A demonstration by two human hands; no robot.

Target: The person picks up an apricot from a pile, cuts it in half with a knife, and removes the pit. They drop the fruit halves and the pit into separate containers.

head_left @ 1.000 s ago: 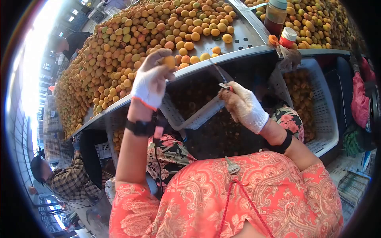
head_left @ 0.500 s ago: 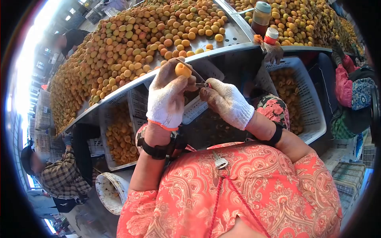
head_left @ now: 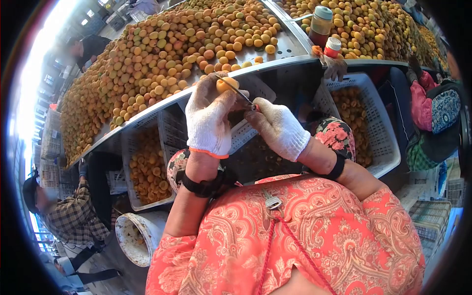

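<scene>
My left hand, in a white glove stained brown at the fingers, is closed around an orange-yellow apricot. A thin knife lies across the apricot's face, its blade pointing up and left. Its handle, with a bit of red showing, sits in the closed fingers of my right hand, gloved the same way. Both hands are close together in front of the metal table's edge, above a crate. Whole apricots are heaped on the table beyond them.
Halved fruit fills a crate at left and a white crate at right. A dirty white bucket stands lower left. On the table divider are a bottle, a red jar and a dirty glove. People sit at both sides.
The knife blade has swung from beside the apricot to across its front. The apricot appears turned in my left fingers. Both hands remain close together.
</scene>
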